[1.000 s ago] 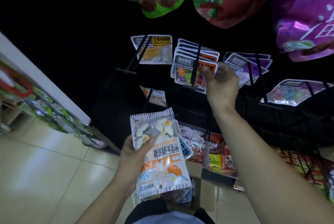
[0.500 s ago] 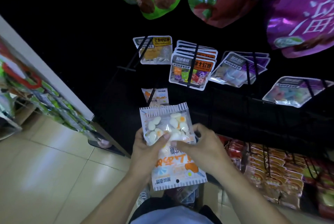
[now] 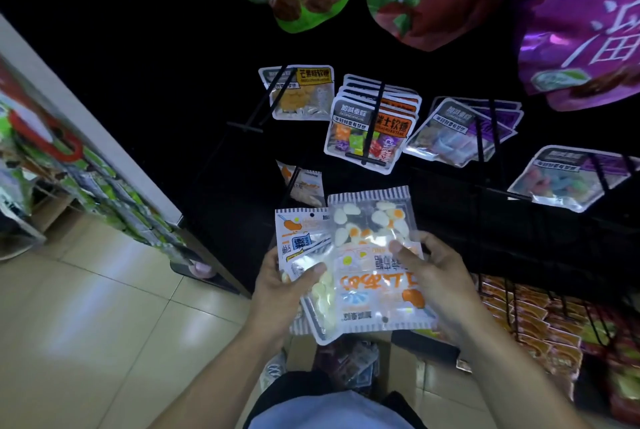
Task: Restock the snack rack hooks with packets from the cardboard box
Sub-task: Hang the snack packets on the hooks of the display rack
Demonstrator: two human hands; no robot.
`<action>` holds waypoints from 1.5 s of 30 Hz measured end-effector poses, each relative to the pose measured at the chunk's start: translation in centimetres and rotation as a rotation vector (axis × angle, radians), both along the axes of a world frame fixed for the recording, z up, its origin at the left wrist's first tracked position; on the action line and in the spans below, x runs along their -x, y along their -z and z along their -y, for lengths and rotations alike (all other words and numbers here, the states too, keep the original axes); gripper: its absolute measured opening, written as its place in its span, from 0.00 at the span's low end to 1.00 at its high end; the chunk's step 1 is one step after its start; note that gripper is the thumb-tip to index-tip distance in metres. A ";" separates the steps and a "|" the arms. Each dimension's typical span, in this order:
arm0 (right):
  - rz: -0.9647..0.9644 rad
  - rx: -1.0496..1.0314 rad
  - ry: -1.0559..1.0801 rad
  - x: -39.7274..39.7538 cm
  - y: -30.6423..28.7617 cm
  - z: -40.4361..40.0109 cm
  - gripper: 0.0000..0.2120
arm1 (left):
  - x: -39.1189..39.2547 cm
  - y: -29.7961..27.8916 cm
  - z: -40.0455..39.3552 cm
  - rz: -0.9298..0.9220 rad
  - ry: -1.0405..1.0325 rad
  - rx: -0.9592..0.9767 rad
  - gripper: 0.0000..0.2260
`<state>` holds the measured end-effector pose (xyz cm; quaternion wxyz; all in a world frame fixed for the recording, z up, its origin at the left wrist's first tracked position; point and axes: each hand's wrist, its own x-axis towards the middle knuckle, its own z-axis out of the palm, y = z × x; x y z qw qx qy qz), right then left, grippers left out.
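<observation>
While both hands hold white striped-edge plastic candy packets low before the black wire snack rack (image 3: 485,186), the right hand (image 3: 436,285) pinches the front packet (image 3: 374,266), thumb on its face, fingers curled behind. It is upside down, long axis running away from the person, hang hole nearest them. The left hand (image 3: 280,293) grips the rear packets (image 3: 301,238), thumb across them, their hang hole end pointing away towards the rack. Brown cardboard box (image 3: 349,359) sits on the floor below.

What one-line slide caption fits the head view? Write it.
Both hands, left and right, hold egg-candy packets before the snack rack.
</observation>
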<state>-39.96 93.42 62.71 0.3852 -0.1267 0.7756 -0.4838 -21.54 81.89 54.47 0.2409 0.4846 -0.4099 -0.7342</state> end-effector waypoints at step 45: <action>-0.398 0.013 -0.126 -0.1 2.3 1.4 0.06 | -7.8 4.6 2.5 0.141 -0.025 -0.049 0.20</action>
